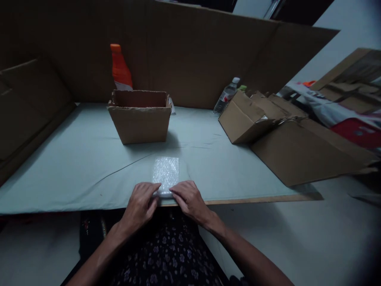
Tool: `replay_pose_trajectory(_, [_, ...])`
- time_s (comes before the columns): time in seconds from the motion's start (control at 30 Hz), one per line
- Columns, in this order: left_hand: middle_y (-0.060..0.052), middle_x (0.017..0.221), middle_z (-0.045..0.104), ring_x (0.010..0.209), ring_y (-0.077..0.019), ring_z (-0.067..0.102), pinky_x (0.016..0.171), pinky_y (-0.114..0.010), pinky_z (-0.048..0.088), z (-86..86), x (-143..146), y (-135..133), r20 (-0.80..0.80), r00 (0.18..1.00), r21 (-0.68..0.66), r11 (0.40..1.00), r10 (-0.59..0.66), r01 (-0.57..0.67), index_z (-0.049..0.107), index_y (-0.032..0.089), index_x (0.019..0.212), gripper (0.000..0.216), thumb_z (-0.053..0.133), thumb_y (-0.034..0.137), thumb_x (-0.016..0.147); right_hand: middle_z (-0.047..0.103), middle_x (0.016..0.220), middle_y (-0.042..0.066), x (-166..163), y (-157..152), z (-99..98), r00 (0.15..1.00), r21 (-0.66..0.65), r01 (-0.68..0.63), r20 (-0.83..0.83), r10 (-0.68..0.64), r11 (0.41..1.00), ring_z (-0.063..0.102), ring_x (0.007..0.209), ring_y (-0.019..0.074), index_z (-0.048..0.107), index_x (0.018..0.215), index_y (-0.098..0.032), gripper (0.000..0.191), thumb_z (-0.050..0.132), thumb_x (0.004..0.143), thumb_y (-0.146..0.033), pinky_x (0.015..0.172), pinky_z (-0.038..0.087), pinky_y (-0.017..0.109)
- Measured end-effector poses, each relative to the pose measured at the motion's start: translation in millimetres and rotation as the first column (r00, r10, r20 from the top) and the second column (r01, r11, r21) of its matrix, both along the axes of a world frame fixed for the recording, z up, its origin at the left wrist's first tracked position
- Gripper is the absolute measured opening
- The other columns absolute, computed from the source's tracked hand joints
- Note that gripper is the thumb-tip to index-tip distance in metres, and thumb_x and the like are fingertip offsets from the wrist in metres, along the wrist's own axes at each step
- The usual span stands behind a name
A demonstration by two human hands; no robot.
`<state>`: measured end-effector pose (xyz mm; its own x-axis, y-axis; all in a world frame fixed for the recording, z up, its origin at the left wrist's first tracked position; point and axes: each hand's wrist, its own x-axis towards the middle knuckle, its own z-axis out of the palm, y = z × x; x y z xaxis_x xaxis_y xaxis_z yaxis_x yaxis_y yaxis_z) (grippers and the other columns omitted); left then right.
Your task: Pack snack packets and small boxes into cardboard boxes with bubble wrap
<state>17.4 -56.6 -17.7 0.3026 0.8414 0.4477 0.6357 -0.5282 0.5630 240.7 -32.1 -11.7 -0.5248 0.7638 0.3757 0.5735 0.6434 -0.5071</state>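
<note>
A clear sheet of bubble wrap [166, 171] lies flat at the front edge of the table, its near end folded or rolled into a thicker strip. My left hand [143, 198] pinches that near end at its left corner, with the thumb underneath. On the right corner my right hand [188, 198] has its fingers closed the same way. Whether anything is wrapped inside the strip I cannot tell.
An open cardboard box [143, 124] stands beyond the wrap, with an orange bottle [120, 69] behind it. Further right are a clear water bottle [226, 96] and a tilted cardboard box [245, 117]. Tall cardboard walls [202, 51] border the cloth-covered table [89, 147].
</note>
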Motion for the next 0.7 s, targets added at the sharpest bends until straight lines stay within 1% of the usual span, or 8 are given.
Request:
replay_pose_trajectory(0.1, [-0.004,0.096,0.072,0.087,-0.0205,0.065,0.081,-0.039,0.052,-2.3,-3,-3,0.008,1.000,-0.065,0.998,-0.014,0.015,0.054,0.024,0.128,0.037,0.051,0.012,0.093,0.074,0.102,0.005,6,-7,3.0,0.999,-0.065,-0.001,-0.037,-0.001,0.998,0.066,0.096,0.0203,0.067,0.112,-0.022,0.022,0.056,0.095,-0.015,0.089,0.048,0.040])
replay_pose_trajectory(0.2, [-0.005,0.095,0.073,0.085,-0.0206,0.065,0.080,-0.039,0.052,-4.7,3,9,-0.018,0.999,-0.066,0.997,0.044,-0.045,0.057,0.022,0.123,0.031,0.050,0.013,0.094,0.069,0.120,0.012,10,-13,5.8,0.998,0.039,0.059,0.008,-0.059,0.998,0.061,0.111,0.0254,0.064,0.120,-0.021,0.028,0.057,0.093,-0.015,0.092,0.047,0.044])
replay_pose_trajectory(0.27, [-0.005,0.093,0.072,0.085,-0.0209,0.064,0.079,-0.039,0.052,-4.4,9,19,-0.024,0.995,-0.059,0.994,0.092,-0.093,0.059,0.021,0.120,0.028,0.049,0.015,0.095,0.066,0.124,0.014,9,-12,6.3,0.995,0.107,0.044,0.083,-0.053,0.993,0.059,0.116,0.0289,0.064,0.119,-0.020,0.029,0.061,0.091,-0.017,0.094,0.046,0.048])
replay_pose_trajectory(0.33, [-0.007,0.098,0.071,0.091,-0.0222,0.064,0.082,-0.040,0.053,-2.5,13,24,-0.013,0.995,-0.053,0.993,0.103,-0.103,0.059,0.020,0.120,0.026,0.051,0.018,0.095,0.069,0.118,0.012,7,-7,5.3,0.991,0.115,0.016,0.132,-0.031,0.993,0.060,0.110,0.0287,0.066,0.114,-0.020,0.024,0.062,0.090,-0.016,0.093,0.045,0.048])
replay_pose_trajectory(0.43, [-0.010,0.113,0.068,0.106,-0.0249,0.061,0.091,-0.044,0.052,0.2,11,20,0.011,0.999,-0.029,0.999,0.043,-0.043,0.056,0.021,0.125,0.032,0.058,0.022,0.093,0.073,0.103,0.008,3,4,2.4,0.997,0.058,0.035,0.064,-0.038,0.998,0.064,0.098,0.0247,0.067,0.106,-0.020,0.016,0.059,0.093,-0.015,0.089,0.046,0.044])
replay_pose_trajectory(0.5, [-0.009,0.113,0.068,0.105,-0.0246,0.062,0.091,-0.044,0.051,0.2,8,17,0.018,1.000,-0.030,0.999,0.011,-0.011,0.056,0.023,0.126,0.035,0.057,0.019,0.092,0.075,0.096,0.006,2,12,0.9,0.999,0.007,0.050,-0.011,-0.050,0.999,0.065,0.092,0.0226,0.068,0.106,-0.021,0.015,0.058,0.095,-0.016,0.086,0.046,0.041])
replay_pose_trajectory(0.57, [-0.008,0.105,0.070,0.097,-0.0233,0.063,0.086,-0.042,0.052,-1.6,6,19,0.013,0.999,-0.056,0.998,0.033,-0.033,0.058,0.022,0.124,0.032,0.054,0.016,0.092,0.075,0.096,0.006,2,18,1.0,0.997,-0.009,0.059,-0.041,-0.059,0.998,0.066,0.092,0.0222,0.067,0.109,-0.021,0.017,0.057,0.096,-0.017,0.085,0.047,0.040])
replay_pose_trajectory(0.7, [-0.007,0.093,0.071,0.088,-0.0231,0.063,0.081,-0.041,0.052,-5.5,8,43,-0.021,0.989,-0.087,0.985,0.145,-0.147,0.062,0.019,0.117,0.025,0.052,0.021,0.094,0.068,0.121,0.014,4,24,4.7,0.994,0.095,0.098,0.036,-0.102,0.991,0.060,0.111,0.0279,0.062,0.121,-0.019,0.027,0.059,0.094,-0.021,0.093,0.045,0.045])
